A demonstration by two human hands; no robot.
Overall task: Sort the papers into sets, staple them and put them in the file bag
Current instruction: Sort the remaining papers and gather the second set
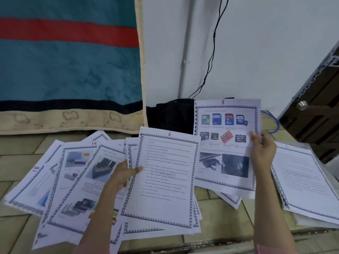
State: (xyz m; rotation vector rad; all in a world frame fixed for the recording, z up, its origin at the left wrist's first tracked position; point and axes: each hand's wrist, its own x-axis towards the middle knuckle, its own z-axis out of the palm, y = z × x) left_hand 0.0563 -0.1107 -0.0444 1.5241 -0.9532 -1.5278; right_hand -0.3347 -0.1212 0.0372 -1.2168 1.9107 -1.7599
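Printed sheets with blue patterned borders and red hand-written numbers lie fanned over the tiled floor. My left hand (122, 174) grips a small stack whose top sheet is page 6 (165, 180), a text page. My right hand (261, 149) pinches the right edge of page 8 (227, 143), a sheet with memory-card pictures, held up off the floor. Pages 14 (80, 162) and 15 (34, 182) lie spread at the left. Page 1 (302, 178) rests on a thin pile at the right, seemingly on a clear file bag (311, 222).
A teal blanket (69, 61) with a red stripe hangs at the back left. A black bag (168, 116) sits against the white wall under a dangling black cable (212, 52). A dark wooden door (315, 110) stands at the right, with a blue cord (275, 123) beside it.
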